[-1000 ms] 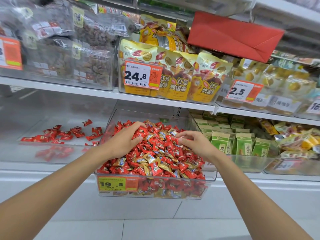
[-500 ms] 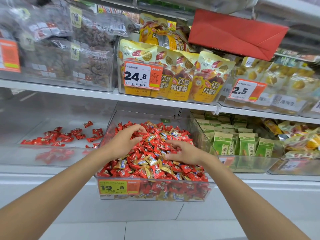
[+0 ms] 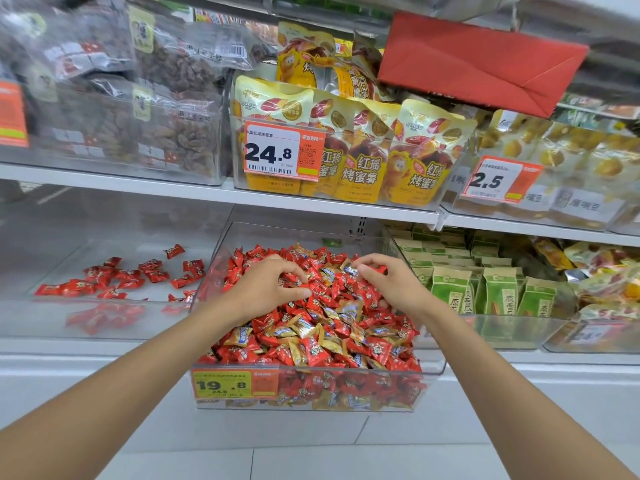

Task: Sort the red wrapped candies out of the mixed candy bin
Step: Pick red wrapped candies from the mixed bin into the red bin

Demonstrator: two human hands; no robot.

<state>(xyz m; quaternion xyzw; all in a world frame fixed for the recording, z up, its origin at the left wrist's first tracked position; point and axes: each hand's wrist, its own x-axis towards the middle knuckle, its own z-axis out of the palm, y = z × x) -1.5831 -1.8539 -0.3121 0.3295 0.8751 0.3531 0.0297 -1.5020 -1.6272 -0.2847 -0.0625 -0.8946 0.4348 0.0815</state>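
A clear plastic bin (image 3: 429,367) on the lower shelf is heaped with mixed candies (image 3: 322,337) in red and gold wrappers. Both my hands are inside it, toward the back of the heap. My left hand (image 3: 266,292) lies on the pile with its fingers curled down round red candies and the thumb stretched toward them. My right hand (image 3: 391,285) pinches a red candy (image 3: 379,269) at its fingertips, just above the heap. In the clear bin on the left (image 3: 62,265), several loose red candies (image 3: 138,275) lie scattered on the floor.
Green snack boxes (image 3: 498,292) fill the bin on the right. The shelf above (image 3: 173,190) holds yellow sweet-potato bags (image 3: 353,164) and dark dried-fruit packs (image 3: 173,133). A red paper envelope (image 3: 478,60) hangs at the top right. An orange 19.8 price tag (image 3: 225,384) sits on the candy bin's front.
My right hand has moved from the middle front of the heap up to the back right and pinched a candy. My left hand's fingers have curled in.
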